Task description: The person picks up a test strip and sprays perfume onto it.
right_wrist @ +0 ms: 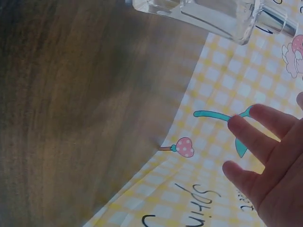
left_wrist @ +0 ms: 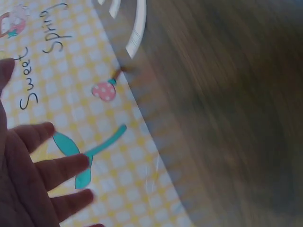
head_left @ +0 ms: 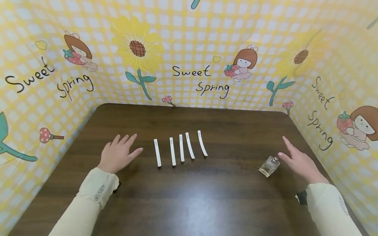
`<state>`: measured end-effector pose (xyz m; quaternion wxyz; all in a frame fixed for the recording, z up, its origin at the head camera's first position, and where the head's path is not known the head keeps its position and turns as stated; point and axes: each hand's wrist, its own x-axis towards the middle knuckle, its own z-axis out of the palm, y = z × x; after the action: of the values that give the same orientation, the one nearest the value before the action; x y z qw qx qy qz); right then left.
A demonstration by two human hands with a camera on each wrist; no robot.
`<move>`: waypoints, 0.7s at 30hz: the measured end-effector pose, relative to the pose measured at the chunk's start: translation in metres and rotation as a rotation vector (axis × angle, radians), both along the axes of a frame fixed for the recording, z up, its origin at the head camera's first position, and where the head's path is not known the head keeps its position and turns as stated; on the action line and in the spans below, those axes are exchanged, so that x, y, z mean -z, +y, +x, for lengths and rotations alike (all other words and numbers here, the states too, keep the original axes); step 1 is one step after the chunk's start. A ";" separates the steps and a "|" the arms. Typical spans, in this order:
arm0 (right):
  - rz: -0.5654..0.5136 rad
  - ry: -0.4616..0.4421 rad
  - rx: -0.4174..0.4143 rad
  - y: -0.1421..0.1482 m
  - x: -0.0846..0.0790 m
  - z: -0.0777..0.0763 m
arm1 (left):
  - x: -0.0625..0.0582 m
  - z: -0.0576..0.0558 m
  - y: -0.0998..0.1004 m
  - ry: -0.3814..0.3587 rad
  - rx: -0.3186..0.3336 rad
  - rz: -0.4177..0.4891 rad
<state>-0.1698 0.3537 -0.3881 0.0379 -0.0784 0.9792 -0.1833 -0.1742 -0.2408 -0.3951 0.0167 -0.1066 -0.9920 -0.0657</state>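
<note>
Several narrow white paper strips (head_left: 181,148) lie side by side on the dark wooden table, small print at their far ends. Left of the leftmost strip (head_left: 157,152), my left hand (head_left: 118,154) is spread with nothing in it. A small clear glass perfume bottle (head_left: 269,166) with a silvery cap is on the right side of the table. My right hand (head_left: 299,164) is just to the right of it, thumb tip right by the cap, fingers extended and holding nothing. In the right wrist view the glass bottle (right_wrist: 208,16) shows at the top, apart from the fingers (right_wrist: 251,137).
A yellow-and-white checked cloth (head_left: 189,49) printed with flowers and cartoon figures rises behind the table and along both sides. The brown tabletop (head_left: 141,206) has rounded far corners and reflects light near the front.
</note>
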 end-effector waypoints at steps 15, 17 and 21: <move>-0.199 -0.050 0.053 0.006 0.016 0.022 | 0.015 -0.017 0.035 -0.404 -0.259 0.478; -0.224 -0.045 0.060 0.006 0.018 0.024 | 0.019 -0.020 0.039 -0.456 -0.306 0.548; -0.269 -0.049 0.074 0.006 0.023 0.028 | 0.028 -0.024 0.046 -0.522 -0.380 0.662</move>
<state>-0.1421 0.3599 -0.4106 0.0440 -0.0420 0.9469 -0.3159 -0.1978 -0.1945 -0.4229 -0.1888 0.1084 -0.8905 -0.3995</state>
